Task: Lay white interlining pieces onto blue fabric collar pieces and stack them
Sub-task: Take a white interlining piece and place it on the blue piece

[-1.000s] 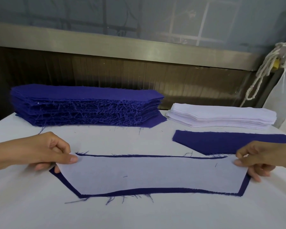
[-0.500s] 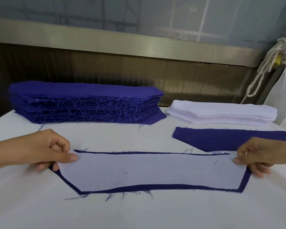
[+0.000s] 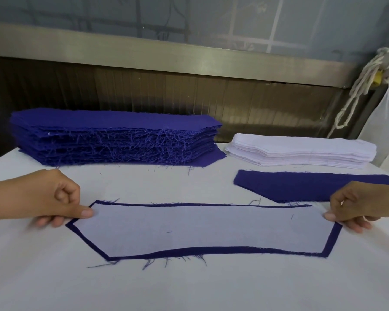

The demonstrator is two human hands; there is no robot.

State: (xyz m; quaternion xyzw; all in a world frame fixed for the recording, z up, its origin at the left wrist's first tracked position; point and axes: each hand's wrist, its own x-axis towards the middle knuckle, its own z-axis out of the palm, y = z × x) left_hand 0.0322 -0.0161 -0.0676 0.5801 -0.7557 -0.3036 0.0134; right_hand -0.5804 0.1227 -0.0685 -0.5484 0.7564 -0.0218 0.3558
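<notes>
Tabletop [image 3: 54, 277]: both hands' fingers [image 3: 85, 213] pinch interlining [image 3: 200, 230].

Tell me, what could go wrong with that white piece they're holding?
The white interlining may end up crooked: the blue collar piece shows a thinner border along the far edge than the near one. Loose threads on it could get trapped. The pinching left hand and right hand could drag it off line.

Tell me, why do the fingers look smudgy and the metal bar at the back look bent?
Head view: the left hand shows soft motion blur along its lower fingers, while the white interlining piece is sharp. Head view: the wide-angle lens bows the metal ledge. Head view: light is soft and even, without glare.
</notes>
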